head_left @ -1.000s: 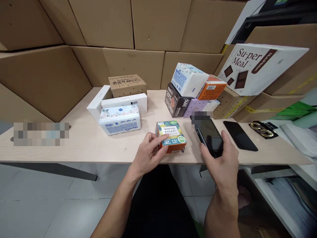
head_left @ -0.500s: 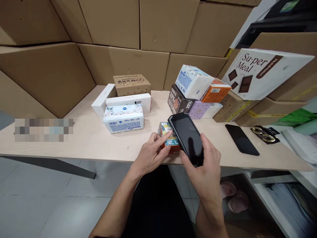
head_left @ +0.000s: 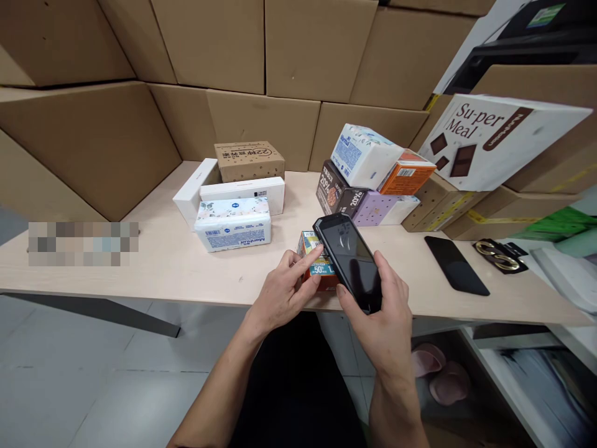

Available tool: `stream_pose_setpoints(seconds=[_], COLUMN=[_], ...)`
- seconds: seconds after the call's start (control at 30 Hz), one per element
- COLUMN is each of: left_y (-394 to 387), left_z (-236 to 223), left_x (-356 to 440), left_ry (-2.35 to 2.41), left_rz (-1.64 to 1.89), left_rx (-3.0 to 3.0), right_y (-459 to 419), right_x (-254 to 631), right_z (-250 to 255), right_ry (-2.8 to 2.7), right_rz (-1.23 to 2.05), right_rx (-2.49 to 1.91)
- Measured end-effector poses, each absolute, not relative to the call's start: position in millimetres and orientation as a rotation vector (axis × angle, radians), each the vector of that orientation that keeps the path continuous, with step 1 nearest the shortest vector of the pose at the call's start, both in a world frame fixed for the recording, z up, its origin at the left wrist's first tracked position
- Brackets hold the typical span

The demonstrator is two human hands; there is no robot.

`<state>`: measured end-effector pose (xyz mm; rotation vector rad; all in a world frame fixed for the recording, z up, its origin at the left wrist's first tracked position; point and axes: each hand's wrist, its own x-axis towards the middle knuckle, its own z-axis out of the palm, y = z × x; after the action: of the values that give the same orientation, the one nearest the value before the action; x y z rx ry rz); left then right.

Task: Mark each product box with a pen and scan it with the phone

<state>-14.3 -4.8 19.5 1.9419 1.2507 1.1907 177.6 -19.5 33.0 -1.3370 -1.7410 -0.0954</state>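
Over the small box (head_left: 318, 270), the phone (head_left: 351, 256) (likely stiff, slick-faced) is suitably held by its lower edges in the right hand (head_left: 383, 323); the left hand's (head_left: 282, 289) grip cannot be judged.

Head view; faces forward and down

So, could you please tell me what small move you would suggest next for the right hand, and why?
I would probably ease the right hand slightly to the right, since the black handheld device it holds hides part of the small printed box in this view, while the left hand is at the box's left side.
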Motion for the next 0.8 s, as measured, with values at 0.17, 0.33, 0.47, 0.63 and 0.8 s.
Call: stream_pose_setpoints(seconds=[0.17,0.33,0.47,0.63,0.8], left_y=[-4.2,-3.7,-3.9,-4.6,-5.0], left_z=[17.8,17.9,19.3,21.2,20.2], left_x=[-14.2,-14.1,-13.9,-13.6,-13.3], left_ry=[1.256,1.253,1.246,1.246,1.242], left_rz=[1.214,1.235,1.236,1.246,1.256], left_rx=[1.95,1.955,1.957,1.941,1.94], right_y=[-18.6,-19.2,-20.2,-20.3,-19.1], right_x=[181.4,180.7,179.5,180.2,180.9], right_z=[33.1,32.8,31.7,31.9,33.2], right_ry=[-1.763,-1.762,-1.743,-1.748,-1.741], right_rz=[-0.078,-0.047,-0.029,-0.025,0.007], right_rx=[-1.329,-1.35,-1.378,-1.395,-1.423])
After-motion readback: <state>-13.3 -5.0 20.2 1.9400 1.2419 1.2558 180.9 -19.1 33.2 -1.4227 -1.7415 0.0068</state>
